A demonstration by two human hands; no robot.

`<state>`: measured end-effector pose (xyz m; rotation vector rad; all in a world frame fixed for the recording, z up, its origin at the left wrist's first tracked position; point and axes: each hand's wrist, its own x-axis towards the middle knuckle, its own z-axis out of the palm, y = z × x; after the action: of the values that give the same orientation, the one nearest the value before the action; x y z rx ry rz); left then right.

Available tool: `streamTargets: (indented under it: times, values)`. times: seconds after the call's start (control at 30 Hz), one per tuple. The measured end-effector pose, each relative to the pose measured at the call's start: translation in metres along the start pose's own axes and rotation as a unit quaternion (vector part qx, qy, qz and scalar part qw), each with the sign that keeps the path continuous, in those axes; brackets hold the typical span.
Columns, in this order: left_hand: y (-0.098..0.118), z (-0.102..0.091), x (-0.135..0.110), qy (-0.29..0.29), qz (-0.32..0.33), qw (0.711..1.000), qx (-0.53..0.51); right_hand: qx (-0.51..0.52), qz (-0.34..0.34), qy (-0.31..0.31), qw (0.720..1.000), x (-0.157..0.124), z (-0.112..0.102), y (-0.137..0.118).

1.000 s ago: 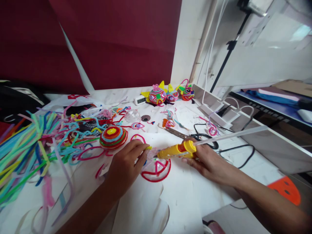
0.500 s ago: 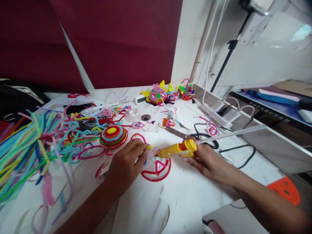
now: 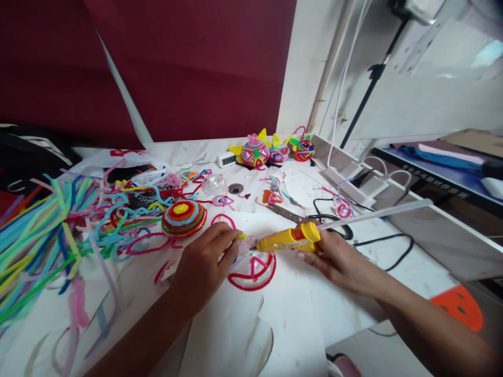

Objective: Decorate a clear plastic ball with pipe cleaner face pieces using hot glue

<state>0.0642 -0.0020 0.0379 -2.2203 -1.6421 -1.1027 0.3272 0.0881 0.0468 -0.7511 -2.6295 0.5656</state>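
My right hand [image 3: 336,257] is wrapped round a yellow hot glue gun [image 3: 285,240]; a long clear glue stick [image 3: 377,214] juts from its back. The gun's nozzle points left, over a clear plastic half-dome [image 3: 243,268] edged with a red pipe cleaner [image 3: 257,288]. A pink zigzag lies across the dome. Beside the nozzle, my left hand [image 3: 208,254] pinches a small yellow piece of pipe cleaner [image 3: 241,236]. Its fingers hide part of the dome, so I cannot tell whether the yellow piece touches it.
A striped pipe-cleaner dome [image 3: 184,218] sits left of my hands, near a heap of loose pipe cleaners [image 3: 47,241]. Scissors [image 3: 288,213] lie behind the glue gun. Several decorated balls [image 3: 255,152] stand at the back beside a small timer [image 3: 227,159]. A power strip [image 3: 349,186] runs along the right edge.
The glue gun has shifted very slightly to the right, its nozzle still close to the dome. My left hand keeps its pinch in nearly the same place.
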Motion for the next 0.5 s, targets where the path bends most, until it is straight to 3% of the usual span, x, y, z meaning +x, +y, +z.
streamTargets:
  times: [0.5]
  values:
    - [0.0005, -0.0005, -0.0004, -0.004, -0.005, 1.0, 0.012, 0.047, 0.042, -0.016, 0.998, 0.0001, 0.0001, 0.0009]
